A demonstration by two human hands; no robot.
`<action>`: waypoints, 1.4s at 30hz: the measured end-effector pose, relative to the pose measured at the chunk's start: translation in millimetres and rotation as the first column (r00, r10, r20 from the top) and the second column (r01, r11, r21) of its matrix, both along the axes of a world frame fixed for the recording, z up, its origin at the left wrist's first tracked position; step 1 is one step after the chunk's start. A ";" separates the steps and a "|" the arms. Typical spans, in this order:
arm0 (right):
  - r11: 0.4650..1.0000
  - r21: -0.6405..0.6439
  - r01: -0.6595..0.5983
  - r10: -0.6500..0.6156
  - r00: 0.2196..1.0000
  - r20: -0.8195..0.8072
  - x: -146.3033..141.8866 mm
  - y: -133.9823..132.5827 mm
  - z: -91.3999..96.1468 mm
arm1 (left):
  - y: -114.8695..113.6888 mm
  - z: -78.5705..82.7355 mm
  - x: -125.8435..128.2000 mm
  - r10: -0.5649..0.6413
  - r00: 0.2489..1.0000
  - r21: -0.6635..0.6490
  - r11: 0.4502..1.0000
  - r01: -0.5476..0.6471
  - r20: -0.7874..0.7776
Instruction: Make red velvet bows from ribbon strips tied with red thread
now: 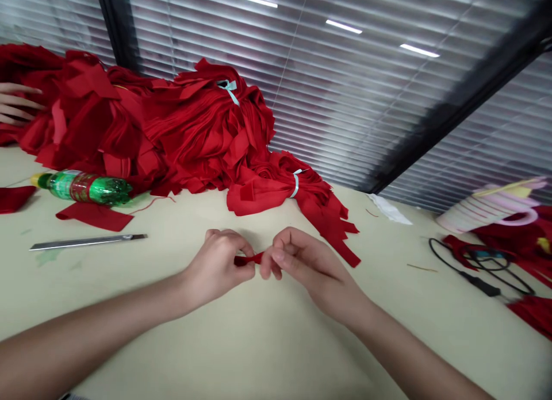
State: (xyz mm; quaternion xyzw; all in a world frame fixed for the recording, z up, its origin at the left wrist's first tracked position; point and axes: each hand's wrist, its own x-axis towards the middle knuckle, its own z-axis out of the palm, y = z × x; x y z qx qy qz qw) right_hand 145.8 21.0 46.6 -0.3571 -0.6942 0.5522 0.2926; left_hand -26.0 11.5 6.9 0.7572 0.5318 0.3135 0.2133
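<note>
Two pinches are held above the counter (241, 348): a small red fabric strip (248, 260) is gripped between the left hand (218, 268) and right hand (310, 270), fingers (276, 255) pressed together (if loosened, it could be lost among the far red strips (207, 124)).

Textile workroom in an office-type interior. A long pale counter (241, 345) carries heaped bundles of cut red fabric strips (207, 130), tied with pale blue ribbon (295, 184), beside a steel rule (88, 242) and a black corded tool (478, 279). Slatted window blinds (328, 112) cover the glazed wall behind, with ceiling lights (362, 26) reflected in the glass. A co-worker's hand (17, 104) rests on the fabric at far left.
</note>
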 end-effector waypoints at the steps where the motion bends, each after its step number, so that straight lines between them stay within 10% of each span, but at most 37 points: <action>1: 0.999 -0.006 0.033 -0.033 0.999 0.004 0.9 -4.8 -4.1 | -0.4 0.5 -0.6 0.002 1.000 0.006 1.000 -0.002 0.000; 16: 0.858 -0.391 0.333 -0.404 0.907 -0.114 -15.5 -34.9 -54.9 | -2.3 -7.3 -0.3 0.027 1.000 0.107 0.994 -0.026 -0.008; 30: 0.961 -0.011 0.277 -0.277 0.959 -0.054 -17.0 -35.1 -53.1 | -3.4 -8.3 2.7 -0.008 0.999 0.135 0.991 0.015 -0.050; 42: 0.981 0.009 0.192 -0.192 0.979 0.071 -13.6 -40.9 -61.2 | -3.8 -6.9 1.7 -0.074 0.975 -0.006 0.997 0.077 0.208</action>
